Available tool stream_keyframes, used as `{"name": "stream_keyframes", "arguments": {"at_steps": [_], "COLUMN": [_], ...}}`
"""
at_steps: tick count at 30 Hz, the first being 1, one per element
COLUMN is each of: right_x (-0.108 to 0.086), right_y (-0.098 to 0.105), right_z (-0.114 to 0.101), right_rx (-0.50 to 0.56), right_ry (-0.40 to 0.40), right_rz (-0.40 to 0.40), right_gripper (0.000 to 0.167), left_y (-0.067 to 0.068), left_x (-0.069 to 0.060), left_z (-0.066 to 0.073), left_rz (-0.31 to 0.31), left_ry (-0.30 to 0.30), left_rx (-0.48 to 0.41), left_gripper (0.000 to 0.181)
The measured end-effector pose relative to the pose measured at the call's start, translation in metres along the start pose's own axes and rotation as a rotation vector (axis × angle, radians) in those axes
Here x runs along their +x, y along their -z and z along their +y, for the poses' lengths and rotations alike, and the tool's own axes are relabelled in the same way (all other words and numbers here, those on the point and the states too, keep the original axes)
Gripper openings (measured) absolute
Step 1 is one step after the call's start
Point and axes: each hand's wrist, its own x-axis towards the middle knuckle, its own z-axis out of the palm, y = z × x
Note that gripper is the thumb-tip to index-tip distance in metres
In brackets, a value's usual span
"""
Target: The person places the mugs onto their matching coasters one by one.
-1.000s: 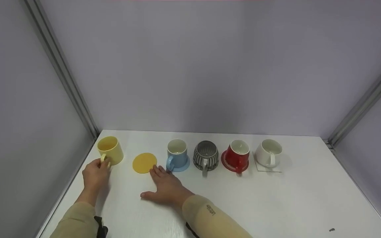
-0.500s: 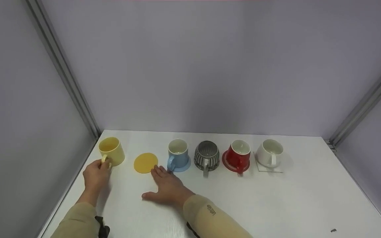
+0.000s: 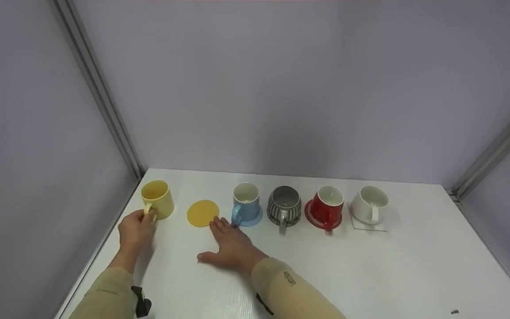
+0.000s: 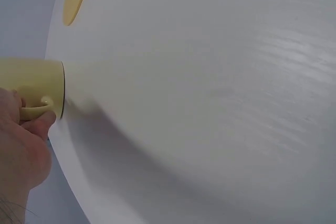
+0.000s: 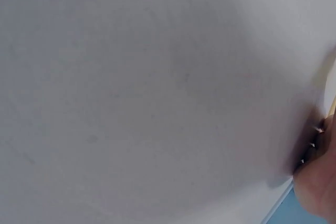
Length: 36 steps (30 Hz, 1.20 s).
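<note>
At the far left of the table, my left hand (image 3: 135, 230) grips the handle of an upright yellow mug (image 3: 162, 206). In the left wrist view, fingers curl at the handle of the same mug (image 4: 44, 80). Right of the mug, a round yellow coaster (image 3: 202, 212) lies flat. My right hand (image 3: 233, 248) is spread low over the table with straight fingers. Its fingertips are at the coaster's lower right edge; whether they touch it, I cannot tell. Close to these fingertips stands a light blue mug (image 3: 248, 211) on a blue coaster (image 3: 257, 219).
Further right stand a grey ribbed mug (image 3: 284, 204), a red mug (image 3: 326, 212) on a red coaster (image 3: 310, 218), and a white mug (image 3: 367, 208) on a square pale coaster (image 3: 376, 227). Walls rise behind and beside the white table (image 3: 348, 274). A small dark scrap (image 3: 454, 312) lies at front right.
The head view has shifted a little, so everything appears slightly further right. Both hands, the mugs and the coasters keep the same places relative to each other.
</note>
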Motion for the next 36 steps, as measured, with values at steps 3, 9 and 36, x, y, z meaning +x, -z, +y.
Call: {"name": "stream_keyframes", "arguments": {"at_steps": [3,9,36], "right_x": [0.002,0.003,0.004], "right_y": [0.001,0.002,-0.003], "right_z": [0.002,0.005,0.005], "right_rx": [0.0,0.003,-0.006], "right_ry": [-0.005,-0.005,0.035], "right_rz": [-0.002,-0.007,0.007], "right_gripper": [0.109,0.108,0.109], "left_y": [0.002,0.004,-0.022], "left_x": [-0.001,-0.004,-0.019], "left_z": [0.002,0.009,0.038], "left_rz": [0.002,0.008,-0.011], "left_ry": [-0.009,-0.055,-0.126], "left_rx": [0.007,0.027,-0.025], "left_gripper": [0.039,0.038,0.029]}}
